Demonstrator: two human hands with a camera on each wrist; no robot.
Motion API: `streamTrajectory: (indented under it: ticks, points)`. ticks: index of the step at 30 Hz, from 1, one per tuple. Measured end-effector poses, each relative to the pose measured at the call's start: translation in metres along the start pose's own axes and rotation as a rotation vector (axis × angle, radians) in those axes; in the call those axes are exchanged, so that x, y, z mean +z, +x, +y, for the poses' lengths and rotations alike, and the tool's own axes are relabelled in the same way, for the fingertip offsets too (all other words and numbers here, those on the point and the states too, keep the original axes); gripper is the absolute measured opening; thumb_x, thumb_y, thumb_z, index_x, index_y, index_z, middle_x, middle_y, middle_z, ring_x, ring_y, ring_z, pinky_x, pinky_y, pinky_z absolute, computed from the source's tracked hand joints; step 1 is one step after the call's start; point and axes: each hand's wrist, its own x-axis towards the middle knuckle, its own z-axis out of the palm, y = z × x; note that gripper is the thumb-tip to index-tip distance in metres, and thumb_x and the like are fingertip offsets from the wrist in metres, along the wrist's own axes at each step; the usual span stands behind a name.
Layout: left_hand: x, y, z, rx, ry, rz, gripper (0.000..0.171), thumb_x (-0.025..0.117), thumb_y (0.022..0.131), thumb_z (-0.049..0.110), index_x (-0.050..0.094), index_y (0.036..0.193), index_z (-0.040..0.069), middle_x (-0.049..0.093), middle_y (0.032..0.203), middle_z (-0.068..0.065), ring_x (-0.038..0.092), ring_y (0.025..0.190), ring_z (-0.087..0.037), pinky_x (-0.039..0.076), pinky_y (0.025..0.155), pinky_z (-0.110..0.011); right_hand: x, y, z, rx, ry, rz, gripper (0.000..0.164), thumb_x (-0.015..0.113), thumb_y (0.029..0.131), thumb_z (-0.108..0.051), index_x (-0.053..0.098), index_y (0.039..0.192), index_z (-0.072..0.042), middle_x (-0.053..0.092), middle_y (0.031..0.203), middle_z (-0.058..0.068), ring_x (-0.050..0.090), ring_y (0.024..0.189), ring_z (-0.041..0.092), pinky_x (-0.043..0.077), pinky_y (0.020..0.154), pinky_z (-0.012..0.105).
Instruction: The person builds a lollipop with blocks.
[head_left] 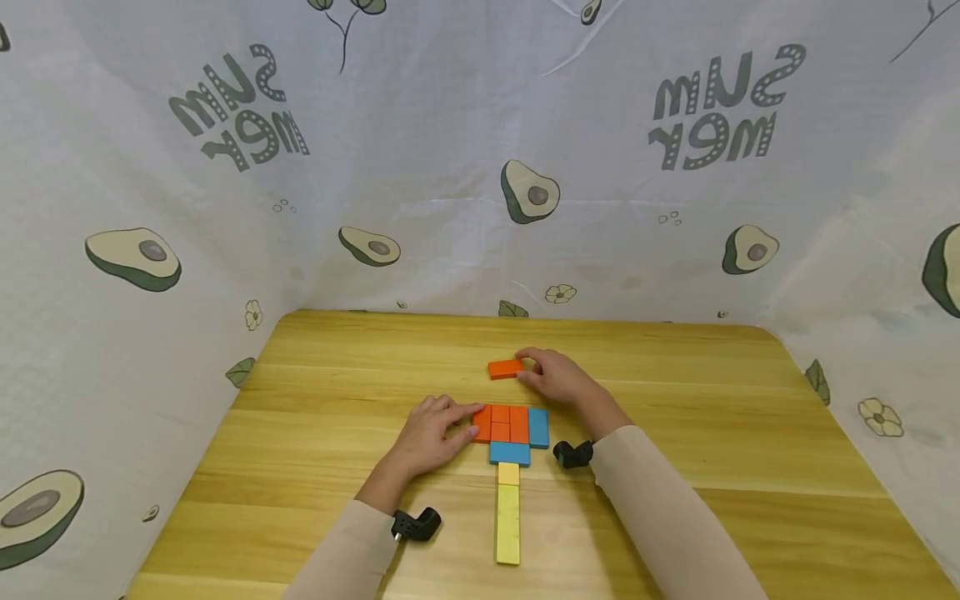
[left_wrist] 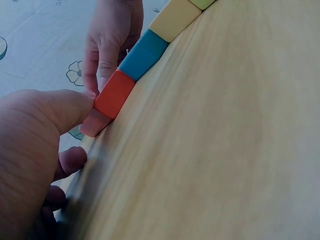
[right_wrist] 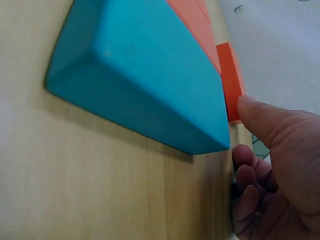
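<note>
In the head view, my right hand [head_left: 557, 377] pinches the right end of a loose orange block [head_left: 504, 369] between thumb and index finger, above the flat block arrangement. The right wrist view shows the thumb [right_wrist: 257, 112] against this block's near edge. My left hand [head_left: 433, 433] rests beside the arrangement, its thumb and index finger touching the leftmost orange block [head_left: 482, 423]. Small orange blocks and another orange block [head_left: 519, 425] lie against it. A blue block [head_left: 538, 427] stands upright in the row's right end, and another blue block [head_left: 509, 453] lies crosswise below.
Below the lower blue block come a small pale-orange block [head_left: 508, 473] and a long yellow-green block [head_left: 507, 525], in line on the wooden table [head_left: 675, 500]. A white curtain [head_left: 450, 125] printed with avocados surrounds the table. Each wrist wears a black camera [head_left: 417, 524].
</note>
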Motion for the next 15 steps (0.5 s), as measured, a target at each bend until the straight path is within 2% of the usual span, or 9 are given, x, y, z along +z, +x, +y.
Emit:
streamTrajectory:
  ticks: [6,15]
  points:
    - [0.0008,0.0008,-0.0005,0.001,0.001,0.000,0.041,0.063,0.101,0.041,0.064,0.141,0.032,0.057,0.095,0.006,0.042,0.085,-0.010,0.036,0.081,-0.030,0.0025,0.0004,0.0008,-0.001,-0.006,0.010,0.040,0.057,0.105,-0.031,0.055,0.141,-0.013,0.061,0.106,0.013,0.055,0.092,0.026,0.050,0.089,0.045]
    - [0.0009,0.0003,-0.0010,0.010,-0.009,0.003,0.041,0.063,0.101,0.040,0.064,0.141,0.032,0.054,0.091,0.008,0.039,0.081,-0.009,0.034,0.080,-0.029,0.0023,-0.0038,0.0024,0.006,0.032,0.006,0.034,0.056,0.106,-0.030,0.056,0.134,-0.012,0.061,0.102,0.011,0.054,0.088,0.024,0.048,0.086,0.042]
